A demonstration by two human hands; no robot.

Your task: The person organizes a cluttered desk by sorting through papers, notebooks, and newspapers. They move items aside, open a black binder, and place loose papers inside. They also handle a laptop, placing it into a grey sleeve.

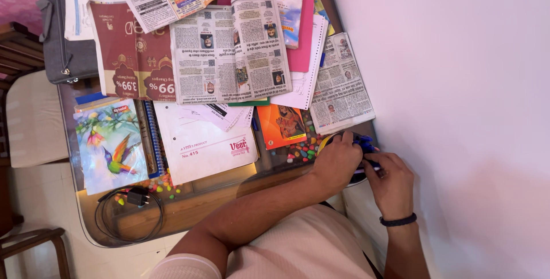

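Both hands together at table's right corner: left hand (pixel 337 161) cupped over a yellow-rimmed holder (pixel 324 140), right hand (pixel 392 180) pinching blue pens (pixel 363 141). Pens bunched at holder, seemingly mid-gathering; newspapers (pixel 232 47) and notebooks untouched

A small pale packet (pixel 285 12) with a blue and yellow printed front lies at the far end of my tabletop (pixel 91 210), on a pink folder (pixel 301 38). Nearer me, a white file cover (pixel 200 147) carries a red label mark at its corner
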